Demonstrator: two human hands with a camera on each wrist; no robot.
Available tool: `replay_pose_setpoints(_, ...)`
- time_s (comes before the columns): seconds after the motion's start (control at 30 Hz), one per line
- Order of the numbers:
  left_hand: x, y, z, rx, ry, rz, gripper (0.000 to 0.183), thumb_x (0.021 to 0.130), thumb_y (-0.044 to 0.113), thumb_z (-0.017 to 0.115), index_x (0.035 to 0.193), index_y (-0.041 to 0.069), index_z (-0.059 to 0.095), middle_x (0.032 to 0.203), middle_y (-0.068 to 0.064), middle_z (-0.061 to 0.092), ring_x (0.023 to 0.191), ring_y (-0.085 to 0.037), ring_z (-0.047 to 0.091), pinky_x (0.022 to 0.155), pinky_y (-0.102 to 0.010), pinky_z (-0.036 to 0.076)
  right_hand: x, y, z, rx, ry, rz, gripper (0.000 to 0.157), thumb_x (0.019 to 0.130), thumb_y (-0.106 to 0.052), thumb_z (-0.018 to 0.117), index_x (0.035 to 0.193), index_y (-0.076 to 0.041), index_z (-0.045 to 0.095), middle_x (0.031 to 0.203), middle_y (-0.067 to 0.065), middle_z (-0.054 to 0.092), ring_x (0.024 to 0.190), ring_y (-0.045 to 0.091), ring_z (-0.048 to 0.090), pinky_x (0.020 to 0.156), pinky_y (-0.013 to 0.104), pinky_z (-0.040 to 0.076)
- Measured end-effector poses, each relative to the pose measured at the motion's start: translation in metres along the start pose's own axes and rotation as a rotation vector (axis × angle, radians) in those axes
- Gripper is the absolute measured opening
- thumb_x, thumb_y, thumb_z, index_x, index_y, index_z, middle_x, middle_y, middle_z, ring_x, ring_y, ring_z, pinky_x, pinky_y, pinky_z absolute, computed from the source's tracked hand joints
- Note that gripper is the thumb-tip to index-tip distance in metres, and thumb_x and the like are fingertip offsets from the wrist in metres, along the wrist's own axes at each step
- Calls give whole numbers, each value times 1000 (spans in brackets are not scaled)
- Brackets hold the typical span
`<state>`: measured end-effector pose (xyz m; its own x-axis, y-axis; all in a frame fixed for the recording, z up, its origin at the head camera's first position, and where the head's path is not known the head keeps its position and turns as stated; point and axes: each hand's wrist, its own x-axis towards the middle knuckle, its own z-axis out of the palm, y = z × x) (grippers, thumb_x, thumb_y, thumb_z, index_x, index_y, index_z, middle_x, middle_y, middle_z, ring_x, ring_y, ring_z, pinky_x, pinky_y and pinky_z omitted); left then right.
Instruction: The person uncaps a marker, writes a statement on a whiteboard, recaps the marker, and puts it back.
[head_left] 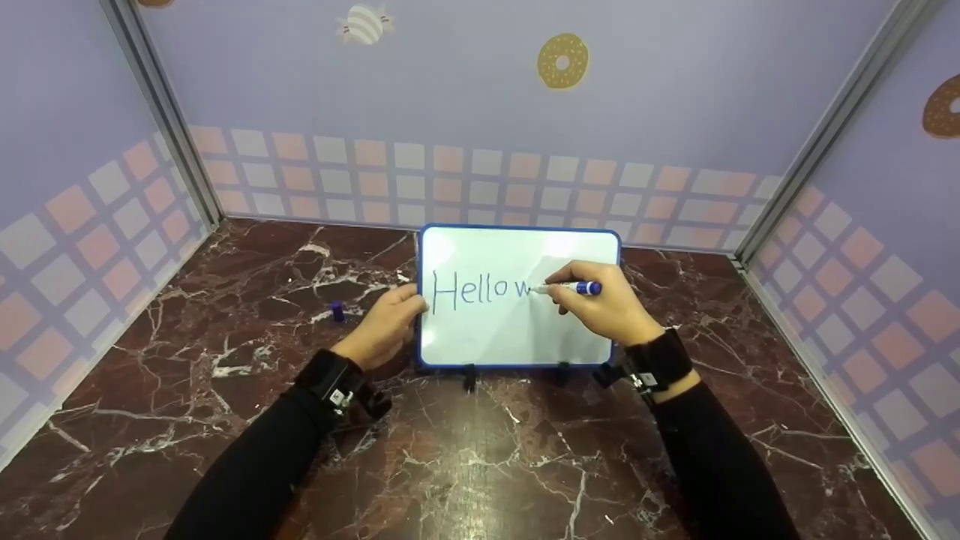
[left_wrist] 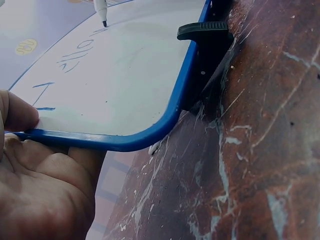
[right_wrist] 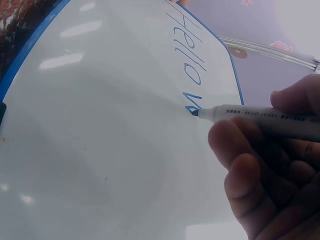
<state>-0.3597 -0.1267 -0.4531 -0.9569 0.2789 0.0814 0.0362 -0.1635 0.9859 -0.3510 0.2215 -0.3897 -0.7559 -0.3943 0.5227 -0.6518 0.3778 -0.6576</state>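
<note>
A blue-framed whiteboard (head_left: 480, 337) stands on the marbled table, with "Hello w" in blue handwriting across it. My left hand (head_left: 386, 326) grips its left edge, thumb on the white face and fingers behind the frame, as the left wrist view shows. My right hand (head_left: 604, 304) pinches a white marker (right_wrist: 270, 119) with a blue end. The marker's dark tip (right_wrist: 194, 113) is right at the last stroke of the "w". The purple-blue marker cap (head_left: 337, 311) lies on the table left of my left hand.
Black stand feet (head_left: 469, 377) hold the board's lower edge; one foot (left_wrist: 205, 32) also shows in the left wrist view. Behind the board rises a lilac wall (head_left: 480, 97) with donut and check patterns. Side panels flank the table (head_left: 465, 465).
</note>
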Motion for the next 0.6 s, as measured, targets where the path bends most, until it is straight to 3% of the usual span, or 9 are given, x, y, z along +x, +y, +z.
replay_pose_setpoints(0.33,0,0,-2,-10,-16,12,31,100,-1,47,124,-11,63,121,-20,76,99,-28,78,84,-41,70,1,1,0,-3,43,5,10,102,-3,76,107,0,83,91,16,80,71,28,75,63,22,59)
replay_pose_setpoints(0.6,-1,1,-2,-4,-21,-3,32,100,0,47,126,-8,64,118,-19,78,97,-26,77,80,-37,69,1,1,-1,-31,61,-1,12,101,-3,75,109,2,83,94,8,82,71,28,76,63,22,59)
